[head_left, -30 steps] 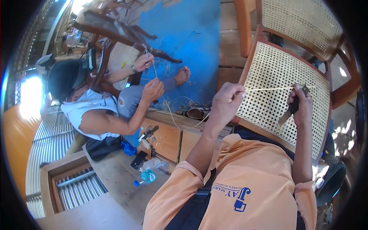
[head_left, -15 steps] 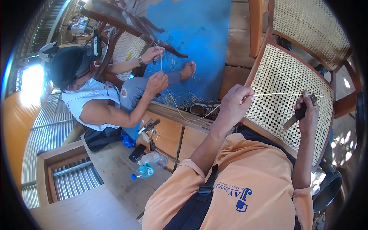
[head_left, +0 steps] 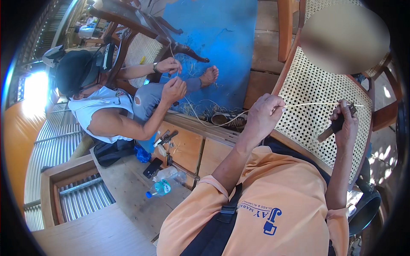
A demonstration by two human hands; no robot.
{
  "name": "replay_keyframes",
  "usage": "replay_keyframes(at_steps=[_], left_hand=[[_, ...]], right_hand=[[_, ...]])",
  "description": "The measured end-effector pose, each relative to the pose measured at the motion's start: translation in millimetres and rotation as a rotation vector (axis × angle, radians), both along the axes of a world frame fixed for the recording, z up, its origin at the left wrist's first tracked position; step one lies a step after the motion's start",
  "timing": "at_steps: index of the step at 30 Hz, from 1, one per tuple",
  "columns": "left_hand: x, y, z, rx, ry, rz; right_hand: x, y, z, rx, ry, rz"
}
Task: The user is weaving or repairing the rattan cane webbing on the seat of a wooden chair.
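A thin pale cane strand point(head_left: 311, 104) stretches between my two hands above a chair seat of woven cane point(head_left: 299, 85). My left hand point(head_left: 265, 113) is closed in a pinch on it near the seat's left edge. From there the strand trails off in a loose curve toward the person on the left. Over the right part of the seat, my right hand point(head_left: 347, 126) grips a short flat tool with a brown end point(head_left: 326, 134) and a dark middle. The strand passes at the tool's upper end, and its tip sticks out beyond my fingers. The tool's exact kind is unclear.
At the left a person in a cap point(head_left: 115, 98) sits holding a strand beside a dark wooden chair point(head_left: 128, 21). A blue mat point(head_left: 218, 25) carries cane scraps. A plastic bottle point(head_left: 164, 187), a phone point(head_left: 152, 168) and small tools lie on planks. The upper right is blurred.
My right hand and the tool have shifted slightly right, with the strand's tip reaching a little farther out. My left hand has hardly moved. The other person's hands have shifted slightly.
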State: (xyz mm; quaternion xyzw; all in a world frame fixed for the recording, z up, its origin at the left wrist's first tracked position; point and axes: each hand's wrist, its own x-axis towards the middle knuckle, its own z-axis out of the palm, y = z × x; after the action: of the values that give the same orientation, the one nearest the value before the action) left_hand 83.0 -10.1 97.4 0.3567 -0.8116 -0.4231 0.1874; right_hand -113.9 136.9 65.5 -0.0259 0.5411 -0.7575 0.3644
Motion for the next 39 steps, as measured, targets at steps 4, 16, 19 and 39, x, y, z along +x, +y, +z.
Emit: replay_keyframes(at_steps=[4, 16, 19, 39], left_hand=[[-1, 1, 1, 0.011, 0.002, -0.006], [-2, 2, -1, 0.039, 0.044, -0.022], [0, 1, 0, 0.038, 0.032, -0.029], [2, 4, 6, 0.207, -0.089, -0.079]], right_hand=[[-1, 1, -1, -0.031, 0.014, 0.002], [-2, 1, 6, 0.055, 0.044, 0.002], [1, -2, 6, 0.043, 0.04, 0.001], [1, -1, 0, 0.141, 0.107, -0.077]])
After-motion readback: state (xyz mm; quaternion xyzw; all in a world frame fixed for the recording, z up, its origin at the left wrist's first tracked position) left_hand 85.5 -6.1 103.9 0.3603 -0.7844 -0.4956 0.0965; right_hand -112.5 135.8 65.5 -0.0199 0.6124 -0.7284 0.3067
